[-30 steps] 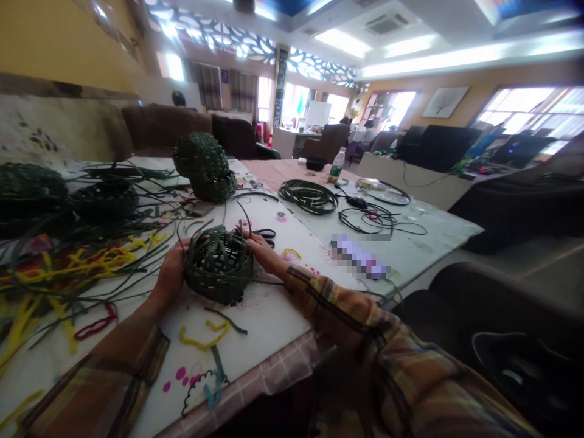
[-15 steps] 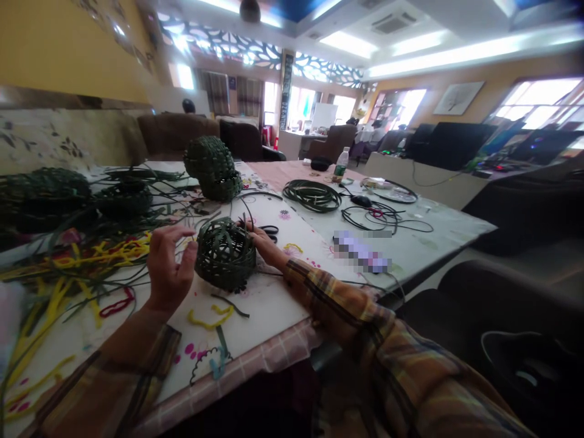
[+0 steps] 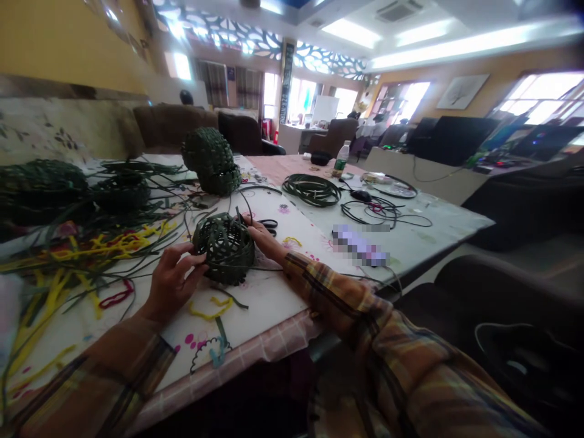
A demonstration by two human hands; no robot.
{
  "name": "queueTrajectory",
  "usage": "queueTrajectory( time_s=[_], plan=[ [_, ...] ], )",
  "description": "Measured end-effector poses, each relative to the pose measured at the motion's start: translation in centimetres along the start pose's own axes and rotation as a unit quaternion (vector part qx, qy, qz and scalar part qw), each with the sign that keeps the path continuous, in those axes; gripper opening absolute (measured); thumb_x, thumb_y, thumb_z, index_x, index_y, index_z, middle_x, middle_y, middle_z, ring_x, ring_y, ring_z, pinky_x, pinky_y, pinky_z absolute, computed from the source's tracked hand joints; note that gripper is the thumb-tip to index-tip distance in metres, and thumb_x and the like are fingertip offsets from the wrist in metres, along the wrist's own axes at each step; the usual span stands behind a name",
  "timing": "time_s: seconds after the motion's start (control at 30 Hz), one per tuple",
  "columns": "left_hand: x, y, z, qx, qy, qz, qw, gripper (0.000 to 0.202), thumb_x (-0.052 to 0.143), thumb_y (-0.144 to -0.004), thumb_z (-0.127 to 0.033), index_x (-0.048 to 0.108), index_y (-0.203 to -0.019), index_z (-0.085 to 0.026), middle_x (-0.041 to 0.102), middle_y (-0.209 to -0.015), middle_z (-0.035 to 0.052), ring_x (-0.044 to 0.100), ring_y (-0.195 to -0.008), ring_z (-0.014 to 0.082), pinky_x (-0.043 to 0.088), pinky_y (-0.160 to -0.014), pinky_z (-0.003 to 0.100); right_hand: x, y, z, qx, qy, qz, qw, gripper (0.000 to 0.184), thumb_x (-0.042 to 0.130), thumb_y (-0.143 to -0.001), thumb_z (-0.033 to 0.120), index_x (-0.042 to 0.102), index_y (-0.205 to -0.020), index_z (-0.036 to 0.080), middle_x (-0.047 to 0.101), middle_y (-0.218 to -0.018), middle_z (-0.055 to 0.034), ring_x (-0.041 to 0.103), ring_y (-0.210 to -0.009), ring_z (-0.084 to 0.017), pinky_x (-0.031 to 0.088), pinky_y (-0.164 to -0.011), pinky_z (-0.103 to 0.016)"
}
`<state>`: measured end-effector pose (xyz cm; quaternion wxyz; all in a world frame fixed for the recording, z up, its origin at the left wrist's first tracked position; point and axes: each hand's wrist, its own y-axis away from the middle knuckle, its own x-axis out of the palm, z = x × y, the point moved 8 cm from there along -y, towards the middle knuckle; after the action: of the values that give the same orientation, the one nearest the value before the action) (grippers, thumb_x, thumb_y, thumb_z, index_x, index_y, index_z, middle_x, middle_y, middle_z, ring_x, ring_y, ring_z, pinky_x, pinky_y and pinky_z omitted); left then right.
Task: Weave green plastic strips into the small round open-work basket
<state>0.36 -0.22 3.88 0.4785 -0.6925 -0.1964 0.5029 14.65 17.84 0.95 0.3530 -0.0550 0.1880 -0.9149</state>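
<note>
A small round basket (image 3: 223,249) woven from dark green strips sits on the patterned tablecloth in front of me, strip ends poking up from its rim. My left hand (image 3: 176,277) grips its near left side, thumb and fingers closed on the weave. On the far right side, my right hand (image 3: 261,237) pinches the rim; some of its fingertips are hidden by the strips. A long thin strip runs off to the right beneath my right forearm. Just behind that hand lie black-handled scissors (image 3: 269,227), partly covered.
Taller woven green pieces (image 3: 210,159) stand behind the basket. Yellow pipe cleaners (image 3: 114,246) and loose green strips cover the left side. Rightward lie a coil of green strip (image 3: 311,190), a cable, a mouse (image 3: 361,195), a bottle (image 3: 342,159) and a blurred purple object (image 3: 360,244).
My left hand, open and apart from the basket before, has come right and closed on its left side. The basket has tipped slightly; my right hand stays at its rim.
</note>
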Motion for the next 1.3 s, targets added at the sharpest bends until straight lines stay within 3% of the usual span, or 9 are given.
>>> queueTrajectory(
  time_s=[0.3,0.47,0.63,0.93,1.1,1.2,1.3],
  plan=[
    [0.2,-0.7,-0.1,-0.018,-0.018,-0.013,1.000,0.017,0.069,-0.091,-0.029,0.068,-0.107,-0.026,0.059,-0.111,0.0086,0.062,-0.106,0.0252,0.055,-0.093,0.041,0.2,-0.2,-0.5,0.031,-0.041,0.016,0.999,0.034,0.054,-0.084,0.028,0.068,-0.114,0.021,0.071,-0.108,0.0006,0.058,-0.104,-0.017,0.045,-0.098,-0.026],
    [0.0,-0.8,-0.1,-0.030,0.001,-0.010,0.999,0.012,0.065,-0.093,-0.027,0.068,-0.105,-0.025,0.057,-0.120,0.0097,0.061,-0.116,0.0262,0.053,-0.099,0.044,0.2,-0.1,-0.2,0.029,-0.033,0.027,0.999,0.035,0.055,-0.089,0.032,0.067,-0.119,0.021,0.071,-0.111,0.0002,0.057,-0.105,-0.016,0.045,-0.099,-0.026],
    [0.3,-0.6,1.0,-0.103,0.021,-0.015,0.994,0.009,0.064,-0.094,-0.033,0.069,-0.094,-0.025,0.061,-0.117,0.0088,0.060,-0.115,0.0284,0.050,-0.100,0.048,-0.1,-0.2,-0.7,0.013,-0.011,0.011,1.000,0.033,0.054,-0.093,0.038,0.068,-0.118,0.021,0.070,-0.115,-0.0003,0.058,-0.110,-0.017,0.044,-0.105,-0.028],
    [1.2,-0.5,1.9,-0.195,0.080,-0.022,0.977,0.016,0.065,-0.093,-0.038,0.064,-0.087,-0.024,0.060,-0.104,0.0057,0.060,-0.105,0.0237,0.049,-0.098,0.043,-0.5,-0.6,-1.6,0.041,-0.004,0.010,0.999,0.039,0.052,-0.089,0.024,0.067,-0.125,0.022,0.070,-0.112,0.0006,0.057,-0.107,-0.017,0.046,-0.101,-0.029],
    [1.1,-0.8,2.9,-0.182,0.089,-0.007,0.979,0.016,0.062,-0.094,-0.039,0.064,-0.093,-0.023,0.062,-0.108,0.0067,0.062,-0.106,0.0228,0.052,-0.098,0.040,-0.3,-0.3,-1.4,0.085,-0.007,0.040,0.996,0.043,0.058,-0.096,0.047,0.063,-0.134,0.027,0.070,-0.112,0.0008,0.059,-0.102,-0.015,0.049,-0.090,-0.027],
    [0.2,-1.0,4.5,-0.168,0.067,-0.022,0.983,0.018,0.064,-0.093,-0.041,0.065,-0.091,-0.023,0.065,-0.108,0.0064,0.064,-0.105,0.0229,0.051,-0.098,0.040,-1.2,0.0,0.1,0.036,0.049,-0.009,0.998,0.054,0.057,-0.095,0.058,0.059,-0.140,0.028,0.068,-0.109,-0.0006,0.059,-0.096,-0.015,0.050,-0.083,-0.027],
    [-0.7,-1.0,6.8,-0.182,0.056,-0.027,0.981,0.023,0.064,-0.090,-0.046,0.066,-0.087,-0.023,0.067,-0.105,0.0065,0.064,-0.107,0.0246,0.050,-0.099,0.040,-1.4,0.7,2.8,-0.039,0.159,-0.048,0.985,0.049,0.051,-0.097,0.062,0.073,-0.114,0.021,0.067,-0.098,-0.0036,0.058,-0.088,-0.016,0.048,-0.079,-0.028]
  ],
)
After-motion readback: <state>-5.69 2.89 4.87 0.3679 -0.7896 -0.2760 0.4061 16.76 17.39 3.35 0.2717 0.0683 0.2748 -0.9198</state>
